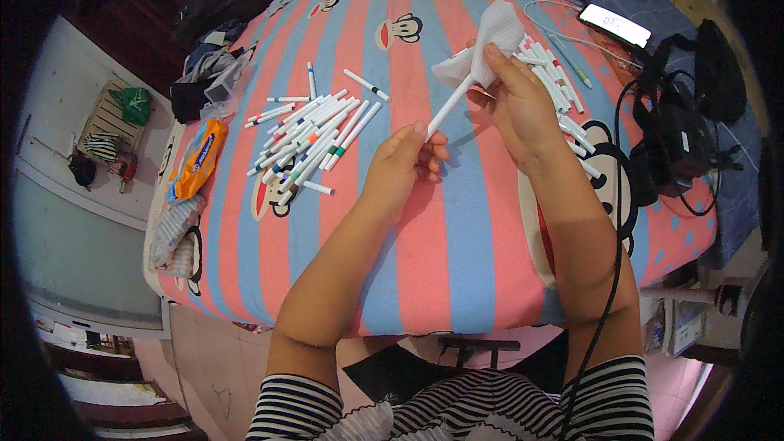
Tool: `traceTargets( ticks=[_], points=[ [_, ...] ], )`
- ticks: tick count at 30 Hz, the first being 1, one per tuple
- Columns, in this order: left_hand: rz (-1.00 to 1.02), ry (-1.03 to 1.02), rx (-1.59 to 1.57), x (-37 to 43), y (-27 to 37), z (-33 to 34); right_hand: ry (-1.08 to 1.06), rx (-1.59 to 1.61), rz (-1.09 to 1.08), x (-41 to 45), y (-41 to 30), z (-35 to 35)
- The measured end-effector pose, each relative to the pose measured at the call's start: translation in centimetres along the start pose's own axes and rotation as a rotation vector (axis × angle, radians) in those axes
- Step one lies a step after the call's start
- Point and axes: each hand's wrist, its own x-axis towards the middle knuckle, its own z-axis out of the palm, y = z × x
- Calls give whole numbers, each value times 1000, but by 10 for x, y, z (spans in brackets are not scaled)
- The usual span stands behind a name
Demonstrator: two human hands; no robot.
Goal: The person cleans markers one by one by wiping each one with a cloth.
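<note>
Between my two hands is a white marker pen (pixel 450 106), tilted up toward the right. My left hand (pixel 404 156) grips its lower end between thumb and fingers. My right hand (pixel 520 98) pinches a white tissue or wipe (pixel 499 27) around the pen's upper end, which the tissue hides. On the bed to the left lies a loose heap of white marker pens (pixel 315 131) with coloured bands. A second group of white marker pens (pixel 560 76) lies beyond my right hand and is partly covered by it.
A striped bedsheet (pixel 422 245) with monkey faces covers the bed. An orange wipes packet (pixel 199 159) lies at the left edge. At right are a lit phone (pixel 614 26) on a cable, a green pen (pixel 572 64) and a black device with cords (pixel 674 141). A black cable (pixel 615 257) crosses my right forearm.
</note>
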Motion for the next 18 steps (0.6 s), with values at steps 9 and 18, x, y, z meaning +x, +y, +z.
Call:
traceTargets(
  ticks=[9,18],
  points=[
    [34,-11,49,-2,4,3,-62,-66,52,-5,5,7],
    [104,84,134,0,1,1,-166,155,195,-1,-2,-6]
  ],
)
